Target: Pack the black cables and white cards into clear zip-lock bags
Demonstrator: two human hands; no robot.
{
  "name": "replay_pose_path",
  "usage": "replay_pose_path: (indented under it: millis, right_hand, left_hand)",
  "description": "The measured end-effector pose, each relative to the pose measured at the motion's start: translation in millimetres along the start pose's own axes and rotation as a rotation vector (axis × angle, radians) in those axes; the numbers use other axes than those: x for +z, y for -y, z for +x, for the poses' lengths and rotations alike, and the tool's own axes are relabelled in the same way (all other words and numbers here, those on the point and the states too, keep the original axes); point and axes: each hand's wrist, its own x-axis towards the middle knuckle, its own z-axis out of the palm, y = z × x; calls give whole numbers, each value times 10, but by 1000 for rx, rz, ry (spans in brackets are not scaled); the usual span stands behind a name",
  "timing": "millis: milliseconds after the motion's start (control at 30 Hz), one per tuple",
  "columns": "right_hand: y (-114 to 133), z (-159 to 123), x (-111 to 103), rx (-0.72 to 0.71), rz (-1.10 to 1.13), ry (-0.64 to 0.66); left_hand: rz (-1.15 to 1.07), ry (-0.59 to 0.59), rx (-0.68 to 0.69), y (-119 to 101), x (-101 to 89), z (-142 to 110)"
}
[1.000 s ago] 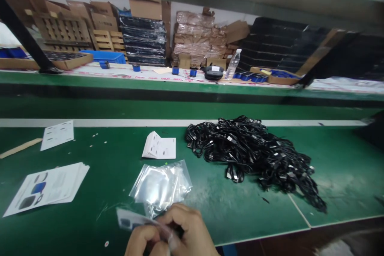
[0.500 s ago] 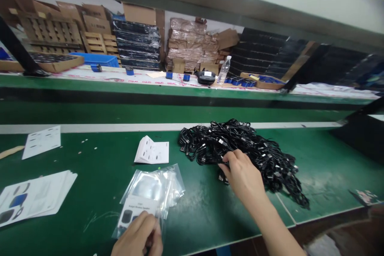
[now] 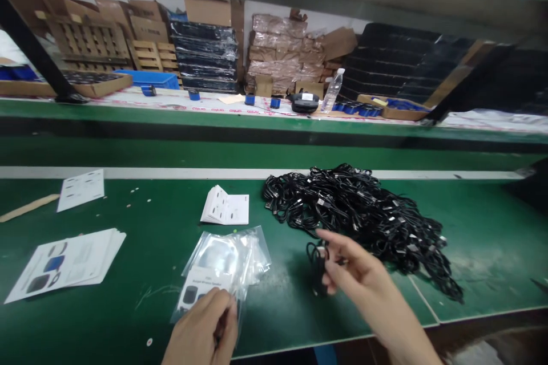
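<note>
In my right hand [image 3: 349,274] is a coiled black USB cable [image 3: 317,268], pinched between thumb and fingers just off the pile. Behind and to the right of that hand spreads a heap of similar black cables [image 3: 351,199]. My left hand [image 3: 205,325] is closed at the near end of a clear plastic bag [image 3: 177,305] that has a printed speaker leaflet [image 3: 205,279] in it. More clear bags [image 3: 252,256] lie flat beneath and beside it. The left fingertips are partly hidden.
A folded leaflet stack [image 3: 233,209] stands behind the bags. Printed sheets [image 3: 72,262], a single sheet [image 3: 81,191] and a wooden stick [image 3: 29,207] lie at left. A raised shelf [image 3: 214,117] at the back holds a water bottle [image 3: 333,91] and blue cylinders [image 3: 249,100].
My right hand has moved toward me from the edge of the heap, with a coiled cable now in it. My left hand remains on the bag. The view has shifted slightly.
</note>
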Motion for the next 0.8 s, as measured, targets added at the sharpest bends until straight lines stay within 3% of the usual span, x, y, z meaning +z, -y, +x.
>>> replay_pose_path:
  millis: [133,267,467,600,800]
  right_hand:
    - [-42,-203,636,186,563,20]
    - [-176,-231,1012,260,802,21]
    - [-202,-246,990,229,863,-52]
    - [-224,-272,997,200,790,39]
    - [-229,-330,891,119,503,127]
  left_hand:
    - [34,-12,-15,8,29,-9]
    - [23,-18,-31,36,67,-41]
    - [-13,-6,-33,31,65,-56]
    - [12,-13,-46,22,42,-40]
    - [31,-47,-45,-11,40,-29]
